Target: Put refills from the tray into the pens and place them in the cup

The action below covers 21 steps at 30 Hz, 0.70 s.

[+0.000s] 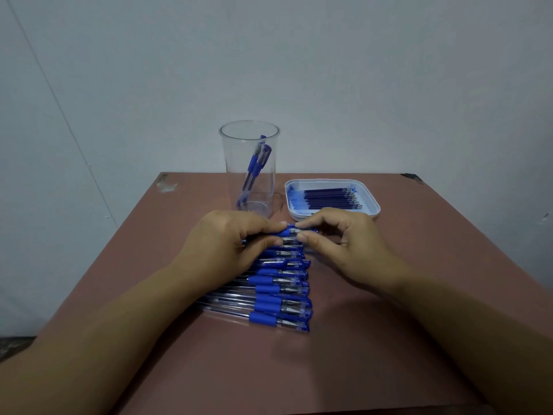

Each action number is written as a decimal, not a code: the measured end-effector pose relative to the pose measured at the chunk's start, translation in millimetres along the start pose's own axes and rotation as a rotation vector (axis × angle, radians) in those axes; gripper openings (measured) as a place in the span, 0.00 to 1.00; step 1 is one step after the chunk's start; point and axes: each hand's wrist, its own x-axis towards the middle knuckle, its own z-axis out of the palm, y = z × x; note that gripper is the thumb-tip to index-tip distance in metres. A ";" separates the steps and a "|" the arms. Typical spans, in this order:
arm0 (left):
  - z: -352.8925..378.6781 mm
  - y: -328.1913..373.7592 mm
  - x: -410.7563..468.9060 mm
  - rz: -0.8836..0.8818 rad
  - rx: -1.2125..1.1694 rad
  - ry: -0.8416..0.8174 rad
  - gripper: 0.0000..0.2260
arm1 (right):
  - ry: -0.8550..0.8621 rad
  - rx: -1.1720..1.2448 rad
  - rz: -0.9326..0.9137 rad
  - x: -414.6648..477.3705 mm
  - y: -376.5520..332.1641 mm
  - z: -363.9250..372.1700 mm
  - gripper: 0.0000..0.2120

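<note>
- Table (419, 295): brown top, carries everything.
- Cup (250, 169): clear, upright at the far edge, two finished pens inside.
- Tray (371, 199): white, right of cup, refills (329, 198) lying flat in it.
- Row of pens (281, 292): parallel, touching.
- Left hand (227, 241), right hand (347, 238): both pinching the farthest pen (291, 232), fingertips nearly meeting.
- Risk: pulling it apart may scatter neighbouring pens, or knock the cup just behind.
</note>
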 end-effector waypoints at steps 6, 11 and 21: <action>2.4 19.6 10.1 -0.113 -0.095 0.099 0.15 | 0.091 0.425 0.159 10.0 -12.9 1.9 0.07; -18.8 10.6 11.7 -0.195 0.033 0.190 0.29 | 0.297 0.433 0.097 26.7 -27.4 -21.2 0.09; -38.2 -31.6 50.0 -0.334 0.197 0.083 0.44 | 0.542 0.261 -0.080 93.9 -53.2 -60.4 0.15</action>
